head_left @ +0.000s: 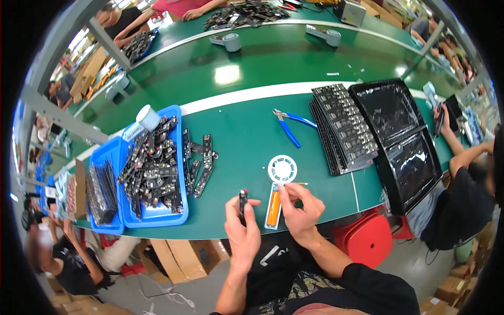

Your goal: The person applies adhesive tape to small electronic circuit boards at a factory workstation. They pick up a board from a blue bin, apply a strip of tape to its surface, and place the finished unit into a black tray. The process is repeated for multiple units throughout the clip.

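- Biggest thing by far is the worktop (236,136): smooth, matte green, with a pale strip along its far side.
- Next up, a blue tray (184,205) on the left, molded plastic with rounded corners, piled with slim dark boards (157,173), all hard edges and tiny bumpy parts. A few more have ended up just beside it on the green.
- Over on the right, a black tray (403,137) with two compartments, covered in wrinkly, super shiny plastic.
- Right beside that, a stack (344,128) of flat dark panels, thin layers, top face studded with rows of little components.
- Hands: the left hand (244,223) is pinching a board upright between thumb and fingers. The right hand (303,212) has thumb and finger brought together at the shell's neck, but can't tell exactly what's between them.
- The shell (282,169) lies near the front edge, between the hands: white, round spoked head pointing away, narrow trough of a handle toward the person.
- Cutters (288,131), slim blue grips splayed apart, metal nose, lying beyond the shell.
- Battery (273,207): smooth orange cylinder sitting lengthwise in that handle.
- Smallest, the held board (242,205): skinny, blackish, bit of red up top.
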Available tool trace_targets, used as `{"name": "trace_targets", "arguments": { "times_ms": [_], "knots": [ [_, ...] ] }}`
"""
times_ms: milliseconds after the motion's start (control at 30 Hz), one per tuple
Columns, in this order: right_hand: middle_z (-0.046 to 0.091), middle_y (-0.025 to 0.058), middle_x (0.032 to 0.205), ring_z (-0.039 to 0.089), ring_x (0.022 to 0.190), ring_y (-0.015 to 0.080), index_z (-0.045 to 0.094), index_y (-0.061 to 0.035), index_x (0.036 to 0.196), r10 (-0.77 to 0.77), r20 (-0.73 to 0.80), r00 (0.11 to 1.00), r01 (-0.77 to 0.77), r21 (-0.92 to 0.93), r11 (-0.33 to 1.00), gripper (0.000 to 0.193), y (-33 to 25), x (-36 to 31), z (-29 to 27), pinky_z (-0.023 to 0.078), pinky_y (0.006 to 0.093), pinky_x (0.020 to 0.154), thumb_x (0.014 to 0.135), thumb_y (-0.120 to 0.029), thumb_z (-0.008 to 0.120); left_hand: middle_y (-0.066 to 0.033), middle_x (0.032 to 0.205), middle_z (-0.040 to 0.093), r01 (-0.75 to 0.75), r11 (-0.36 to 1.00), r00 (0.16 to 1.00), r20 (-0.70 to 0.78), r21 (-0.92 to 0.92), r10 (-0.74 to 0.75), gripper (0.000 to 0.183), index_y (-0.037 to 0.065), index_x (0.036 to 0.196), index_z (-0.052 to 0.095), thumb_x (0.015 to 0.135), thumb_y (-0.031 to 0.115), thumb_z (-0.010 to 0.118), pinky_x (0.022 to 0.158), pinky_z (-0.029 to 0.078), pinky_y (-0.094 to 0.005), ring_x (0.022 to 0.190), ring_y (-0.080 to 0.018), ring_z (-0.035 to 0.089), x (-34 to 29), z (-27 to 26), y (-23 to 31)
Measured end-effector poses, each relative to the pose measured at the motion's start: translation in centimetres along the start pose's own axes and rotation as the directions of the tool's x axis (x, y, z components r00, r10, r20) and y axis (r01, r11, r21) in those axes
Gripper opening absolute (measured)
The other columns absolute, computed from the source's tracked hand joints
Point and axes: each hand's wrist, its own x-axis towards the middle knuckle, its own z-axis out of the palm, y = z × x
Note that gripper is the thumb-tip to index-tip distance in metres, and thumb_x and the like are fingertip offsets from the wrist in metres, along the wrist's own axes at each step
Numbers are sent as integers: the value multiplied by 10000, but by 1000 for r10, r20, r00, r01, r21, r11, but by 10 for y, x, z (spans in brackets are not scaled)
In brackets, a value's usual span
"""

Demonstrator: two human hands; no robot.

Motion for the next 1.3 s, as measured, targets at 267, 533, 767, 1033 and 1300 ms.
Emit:
{"name": "trace_targets", "arguments": {
  "times_ms": [267, 533, 767, 1033, 1300],
  "knots": [
    [760, 91, 868, 746, 704, 246, 725, -33, 1003, -148, 317, 937, 149, 23, 989, 145, 5, 11, -20, 574, 346, 591, 892, -77, 808, -58, 1262, 676, 74, 996, 977, 194, 53, -83, 543, 8, 1363, 539, 887, -13, 798, 620, 435, -215, 749, -10, 470, -19, -7, 13],
    [763, 130, 962, 765, 819, 309, 717, 7, 1078, -129, 469, 874, 109, 70, 992, 171, 0, 25, -22, 617, 383, 674, 910, -12, 743, -93, 1172, 710, 22, 995, 996, 85, 98, -31, 527, 4, 1347, 522, 899, -16, 799, 733, 501, -217, 917, -90, 632, 1, -18, 10],
    [752, 150, 997, 761, 818, 314, 677, 38, 1156, -144, 449, 882, 143, 36, 989, 274, -6, 18, -9, 614, 392, 675, 882, 34, 685, -70, 940, 741, 19, 999, 999, 41, -33, -18, 423, -4, 1497, 454, 1097, 66, 572, 580, 401, -227, 661, -35, 503, 19, -32, 15],
    [710, 172, 1040, 750, 790, 305, 632, 52, 1153, -177, 446, 878, 218, -42, 975, 267, -7, 11, -6, 602, 380, 650, 888, 21, 653, -107, 1153, 769, -108, 987, 983, 159, 123, 88, 275, -23, 1345, 627, 1115, 114, 566, 758, 504, -243, 826, -76, 592, 36, -28, 20],
    [643, 134, 985, 727, 767, 300, 584, 33, 1176, -156, 492, 857, 198, -36, 979, 285, -3, 20, -14, 599, 371, 642, 904, -17, 653, -139, 1176, 778, -8, 990, 985, 174, 143, -18, 270, -29, 1344, 600, 1112, 105, 563, 757, 514, -248, 818, -79, 602, 30, -32, 27]
  ]
}}
